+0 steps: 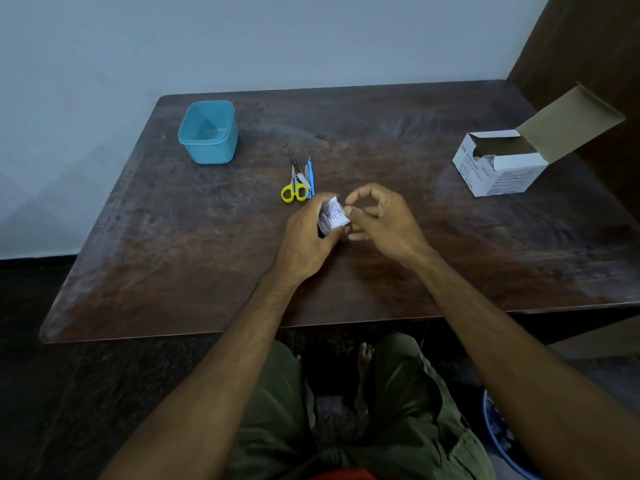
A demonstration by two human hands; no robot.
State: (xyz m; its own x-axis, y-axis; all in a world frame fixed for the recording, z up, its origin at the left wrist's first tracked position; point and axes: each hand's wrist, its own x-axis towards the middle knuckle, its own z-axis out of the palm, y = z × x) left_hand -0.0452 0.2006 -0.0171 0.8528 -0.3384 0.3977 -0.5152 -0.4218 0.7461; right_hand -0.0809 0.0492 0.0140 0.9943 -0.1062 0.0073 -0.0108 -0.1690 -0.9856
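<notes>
Left hand [308,237] over the middle of the table [166,258], fingers curled round a small white packet [333,216] with fine dark print, thumb pressed along its lower edge. Packet tilted, poking up and to the right out of that grip. Right hand [381,221] directly beside it, thumb and forefinger closed on the packet's upper right edge, the other fingers loosely bent underneath. Packet therefore between the two hands, wrapped from the left and pinched from the right. Sealed or torn: impossible to tell.

Far to the left, toward the back of the table, a teal tub [208,133], open at the top, well apart from both hands. Just beyond the left hand's knuckles, yellow-handled scissors [294,190] lying flat, blades pointing away. Touching them on the right, a slim blue tool [310,176], with a few thin metal pieces in the same cluster, too small to name. Near the table's right edge, a white cardboard box [498,168] with printed sides, its brown-lined lid flap standing open, well apart from the right hand. Down at the lower right, on the floor, part of a blue basin [498,441].
</notes>
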